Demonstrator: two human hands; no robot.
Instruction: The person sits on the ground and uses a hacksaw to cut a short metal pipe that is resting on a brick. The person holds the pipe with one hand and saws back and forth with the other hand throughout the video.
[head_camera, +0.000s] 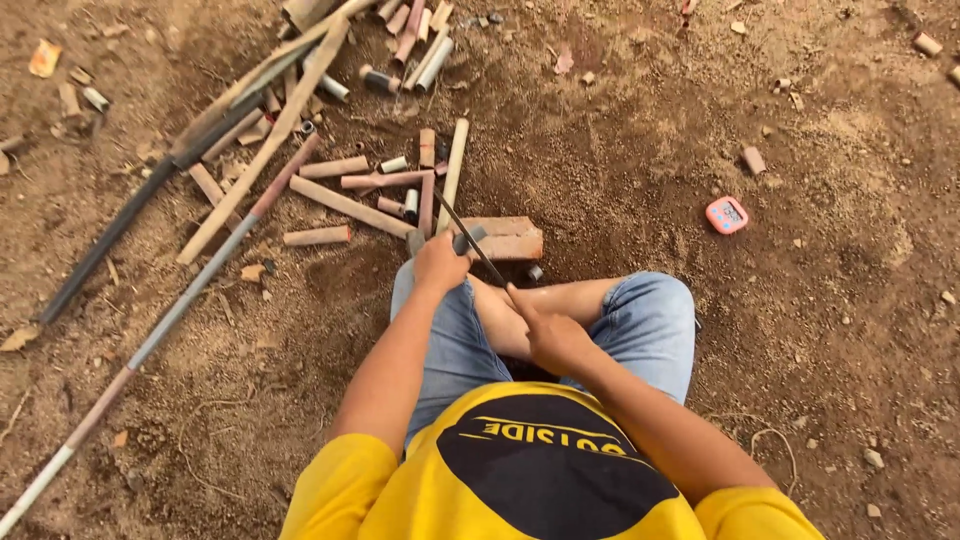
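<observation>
Yellow shirt (530, 470) above bare brown dirt (800, 330) strewn with cut pipes (345, 205).

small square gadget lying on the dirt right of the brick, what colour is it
Pinkish-red small square gadget, pale screen; head view.

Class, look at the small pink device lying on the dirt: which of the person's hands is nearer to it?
Right. The right hand, gripping a thin blade, sits below and left of the pink device. The left hand, holding a short pipe piece on the brick, lies farther left.
</observation>
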